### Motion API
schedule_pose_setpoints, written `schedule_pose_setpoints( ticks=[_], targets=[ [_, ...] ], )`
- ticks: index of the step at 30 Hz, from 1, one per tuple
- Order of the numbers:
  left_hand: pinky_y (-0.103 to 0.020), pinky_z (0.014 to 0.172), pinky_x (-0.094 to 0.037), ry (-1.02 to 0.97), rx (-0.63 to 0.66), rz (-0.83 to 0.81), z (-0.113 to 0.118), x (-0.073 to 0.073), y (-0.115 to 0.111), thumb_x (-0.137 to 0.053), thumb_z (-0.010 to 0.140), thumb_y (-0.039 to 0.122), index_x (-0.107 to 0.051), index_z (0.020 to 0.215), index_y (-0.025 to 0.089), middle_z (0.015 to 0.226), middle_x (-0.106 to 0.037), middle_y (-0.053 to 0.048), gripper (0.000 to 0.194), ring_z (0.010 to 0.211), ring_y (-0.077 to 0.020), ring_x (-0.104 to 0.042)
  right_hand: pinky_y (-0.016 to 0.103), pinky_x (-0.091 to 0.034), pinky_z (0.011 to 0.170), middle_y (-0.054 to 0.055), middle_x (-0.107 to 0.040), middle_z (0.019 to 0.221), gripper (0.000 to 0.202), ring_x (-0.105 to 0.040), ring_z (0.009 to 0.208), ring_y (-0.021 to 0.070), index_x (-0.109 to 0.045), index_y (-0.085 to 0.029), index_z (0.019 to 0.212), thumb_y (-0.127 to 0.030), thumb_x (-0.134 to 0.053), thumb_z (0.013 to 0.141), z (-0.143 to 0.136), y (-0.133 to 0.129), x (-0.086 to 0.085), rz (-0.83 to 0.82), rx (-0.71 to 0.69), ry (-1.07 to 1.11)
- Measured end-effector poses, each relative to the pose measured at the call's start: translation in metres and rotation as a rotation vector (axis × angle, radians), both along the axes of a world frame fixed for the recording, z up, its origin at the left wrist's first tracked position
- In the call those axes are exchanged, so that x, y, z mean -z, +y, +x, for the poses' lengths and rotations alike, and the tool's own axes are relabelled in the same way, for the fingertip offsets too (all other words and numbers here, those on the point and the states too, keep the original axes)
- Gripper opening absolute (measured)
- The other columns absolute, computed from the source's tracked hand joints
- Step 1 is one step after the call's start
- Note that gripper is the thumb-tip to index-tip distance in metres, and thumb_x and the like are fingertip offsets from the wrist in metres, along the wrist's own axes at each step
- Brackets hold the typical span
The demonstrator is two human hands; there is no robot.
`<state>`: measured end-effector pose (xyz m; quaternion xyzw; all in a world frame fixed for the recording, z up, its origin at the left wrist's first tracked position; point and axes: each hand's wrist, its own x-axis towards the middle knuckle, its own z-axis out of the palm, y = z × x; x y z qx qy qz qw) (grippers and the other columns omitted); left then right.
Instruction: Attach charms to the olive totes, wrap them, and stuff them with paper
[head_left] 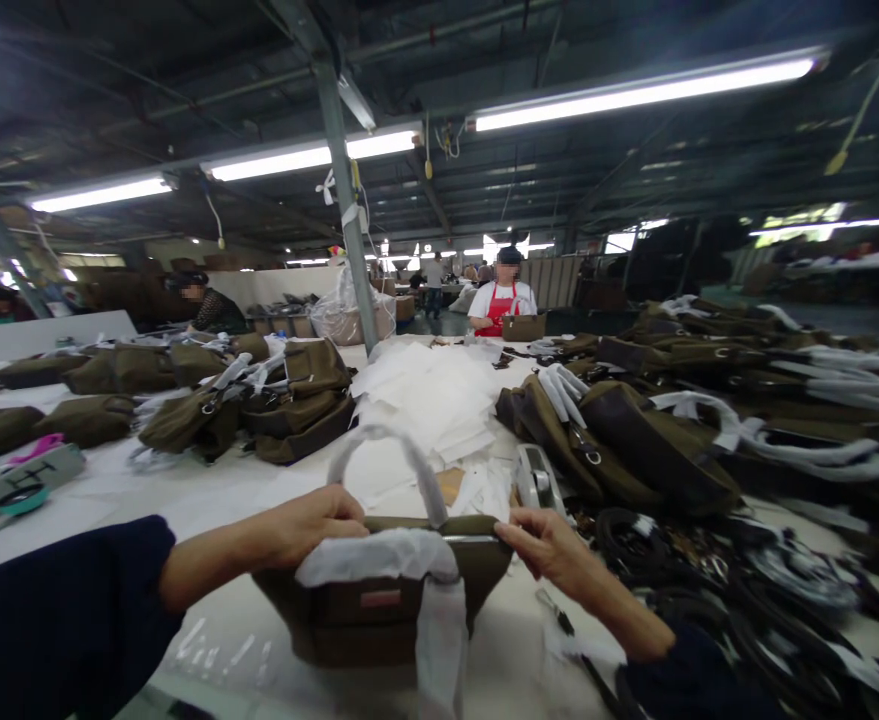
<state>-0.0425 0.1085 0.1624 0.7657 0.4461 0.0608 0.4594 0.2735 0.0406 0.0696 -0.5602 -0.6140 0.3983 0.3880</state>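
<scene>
An olive-brown handbag (364, 630) stands upright on the white table in front of me. White paper wraps its two handles; the near handle (379, 555) hangs down over the front, while the far handle (390, 435) arches up. A silvery zipper (475, 540) runs along the top edge. My left hand (319, 525) is closed on the bag's top edge at the left, its fingertips partly hidden behind the near handle. At the top right corner, by the zipper's end, my right hand (548, 548) pinches the bag between thumb and fingers.
White paper sheets (428, 390) are heaped beyond the bag. Olive bags lie in piles at the left (300, 400) and right (649, 450). Dark coiled straps (754, 610) and a tape dispenser (538, 478) lie at right. Across the table is a person in a red apron (500, 305).
</scene>
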Motion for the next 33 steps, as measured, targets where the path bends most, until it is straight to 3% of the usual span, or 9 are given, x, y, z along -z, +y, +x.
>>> schedule_pose_setpoints(
  ticks=[5,15,22,25,28,29,30,31,33],
  targets=[
    [-0.02,0.039,-0.016,-0.004,0.042,-0.115,-0.045,-0.006,0.002,-0.053,0.083,0.037,-0.058,0.063,0.015,0.048,-0.039,0.005,0.03,0.043,-0.0071,-0.028,0.023,-0.024,0.045,-0.007,-0.037,0.047,0.045,-0.033,0.045,0.0072,-0.04,-0.02,0.058,-0.054,-0.053,0.084,0.011,0.012,-0.002,0.015,-0.044,-0.086],
    [-0.018,0.033,-0.021,-0.005,-0.196,-0.082,-0.107,-0.003,-0.014,-0.054,0.083,0.045,-0.051,0.057,0.017,0.045,-0.046,0.005,0.038,0.034,-0.0055,-0.031,0.025,-0.025,0.047,-0.005,-0.04,0.046,0.049,-0.036,0.045,0.0096,-0.044,-0.02,0.056,-0.059,-0.055,0.083,0.009,0.026,-0.008,0.012,-0.043,-0.112],
    [-0.018,0.033,-0.025,-0.006,-0.216,-0.118,-0.132,0.015,-0.016,-0.056,0.083,0.049,-0.052,0.058,0.016,0.047,-0.047,0.004,0.041,0.035,-0.0061,-0.034,0.026,-0.03,0.046,-0.003,-0.043,0.043,0.049,-0.039,0.044,0.0116,-0.047,-0.021,0.052,-0.06,-0.062,0.077,0.013,0.046,-0.006,0.057,0.008,-0.21],
    [-0.019,0.034,-0.027,0.019,-0.236,-0.023,-0.134,0.018,-0.013,-0.053,0.084,0.054,-0.054,0.062,0.016,0.05,-0.048,0.004,0.043,0.037,-0.0073,-0.037,0.028,-0.04,0.051,0.001,-0.058,0.059,0.037,-0.051,0.054,0.0156,-0.058,-0.021,0.068,-0.057,-0.062,0.077,0.008,0.043,-0.018,0.167,0.116,-0.271],
    [-0.019,0.045,-0.036,-0.052,-0.327,0.252,-0.134,0.022,-0.003,-0.053,0.085,0.054,-0.057,0.072,0.016,0.064,-0.057,0.002,0.041,0.05,-0.0094,-0.048,0.031,-0.048,0.064,0.007,-0.066,0.091,0.033,-0.061,0.077,0.0222,-0.061,-0.023,0.095,-0.051,-0.064,0.078,-0.015,0.007,-0.03,0.433,0.392,-0.266],
    [-0.02,0.051,-0.041,-0.106,-0.348,0.292,-0.132,0.024,0.002,-0.053,0.085,0.054,-0.06,0.078,0.015,0.073,-0.062,-0.001,0.04,0.059,-0.0114,-0.054,0.032,-0.049,0.066,0.008,-0.066,0.092,0.028,-0.061,0.081,0.023,-0.06,-0.024,0.094,-0.049,-0.062,0.081,-0.028,-0.01,-0.029,0.499,0.433,-0.238],
    [-0.022,0.06,-0.045,-0.172,-0.36,0.285,-0.128,0.027,0.006,-0.053,0.085,0.054,-0.062,0.086,0.015,0.086,-0.066,-0.004,0.04,0.071,-0.0143,-0.06,0.032,-0.049,0.07,0.007,-0.065,0.086,0.023,-0.061,0.08,0.0224,-0.06,-0.024,0.089,-0.047,-0.06,0.084,-0.044,-0.028,-0.025,0.515,0.383,-0.174],
    [-0.024,0.069,-0.048,-0.242,-0.362,0.231,-0.123,0.03,0.011,-0.052,0.086,0.054,-0.064,0.096,0.016,0.101,-0.067,-0.008,0.042,0.085,-0.0178,-0.063,0.031,-0.05,0.068,0.006,-0.064,0.079,0.021,-0.061,0.075,0.0209,-0.06,-0.025,0.084,-0.045,-0.057,0.086,-0.062,-0.043,-0.018,0.429,0.206,-0.119],
    [-0.03,0.083,-0.048,-0.361,-0.339,0.047,-0.107,0.038,0.018,-0.05,0.086,0.056,-0.063,0.112,0.018,0.124,-0.063,-0.011,0.048,0.107,-0.0232,-0.061,0.027,-0.048,0.057,0.004,-0.063,0.072,0.022,-0.06,0.064,0.0179,-0.061,-0.024,0.087,-0.045,-0.054,0.088,-0.095,-0.064,0.007,0.081,-0.189,-0.03]
  ],
)
